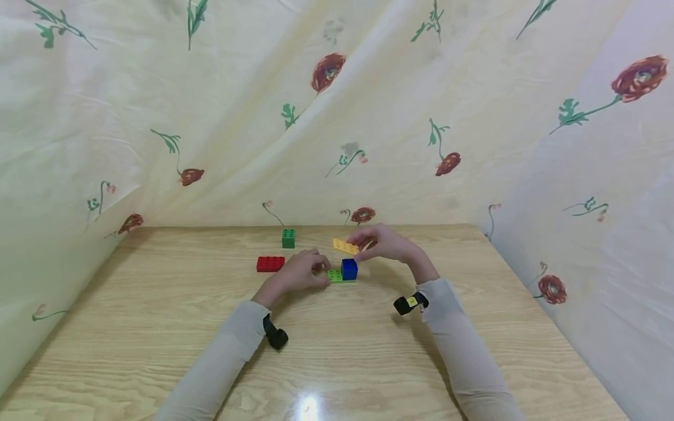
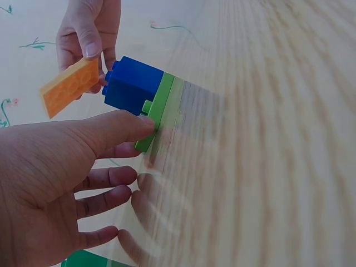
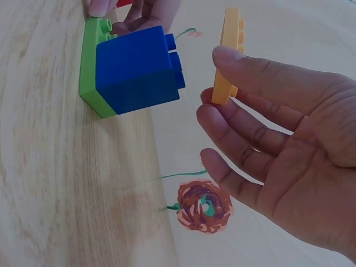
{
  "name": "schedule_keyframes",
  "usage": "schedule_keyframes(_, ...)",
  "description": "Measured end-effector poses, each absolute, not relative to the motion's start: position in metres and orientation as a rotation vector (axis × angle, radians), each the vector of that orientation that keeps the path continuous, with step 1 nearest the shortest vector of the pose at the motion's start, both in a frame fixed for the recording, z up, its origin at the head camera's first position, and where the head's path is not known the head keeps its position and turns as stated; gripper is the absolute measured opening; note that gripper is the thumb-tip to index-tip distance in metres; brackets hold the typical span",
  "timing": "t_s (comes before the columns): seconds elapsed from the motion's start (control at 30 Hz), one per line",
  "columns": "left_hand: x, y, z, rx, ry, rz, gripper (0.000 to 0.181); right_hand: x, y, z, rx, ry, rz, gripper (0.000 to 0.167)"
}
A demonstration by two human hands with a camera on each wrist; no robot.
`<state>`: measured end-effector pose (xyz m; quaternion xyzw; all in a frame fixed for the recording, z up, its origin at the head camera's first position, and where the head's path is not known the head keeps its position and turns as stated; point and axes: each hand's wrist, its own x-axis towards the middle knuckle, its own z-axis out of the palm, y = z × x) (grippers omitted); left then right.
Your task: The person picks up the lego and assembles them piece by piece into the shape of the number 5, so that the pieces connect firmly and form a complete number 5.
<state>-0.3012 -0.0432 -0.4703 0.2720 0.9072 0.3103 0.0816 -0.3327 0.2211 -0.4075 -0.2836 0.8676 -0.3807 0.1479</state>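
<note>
A blue block (image 1: 349, 269) stands on the right part of a flat light green plate (image 1: 334, 275) on the table. My left hand (image 1: 303, 271) pinches the plate's left end between thumb and index finger, the other fingers loosely spread in the left wrist view. Above the blue block and apart from it, my right hand (image 1: 383, 242) holds a thin yellow-orange plate (image 1: 345, 246) by one end. In the right wrist view the yellow-orange plate (image 3: 226, 55) has its studs facing away from the blue block (image 3: 136, 69).
A red block (image 1: 270, 264) lies on the table just left of my left hand. Farther back stands a dark green block (image 1: 288, 238). A flowered cloth (image 1: 237, 117) hangs behind the wooden table (image 1: 337, 362) and along its sides.
</note>
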Motion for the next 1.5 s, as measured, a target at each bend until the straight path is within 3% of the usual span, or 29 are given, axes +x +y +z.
schedule_keyframes(1.5, -0.2993, -0.0436, -0.4694, 0.818, 2.721, 0.893, 0.026, -0.3271, 0.2135, -0.4112, -0.94, 2.44, -1.031, 0.033)
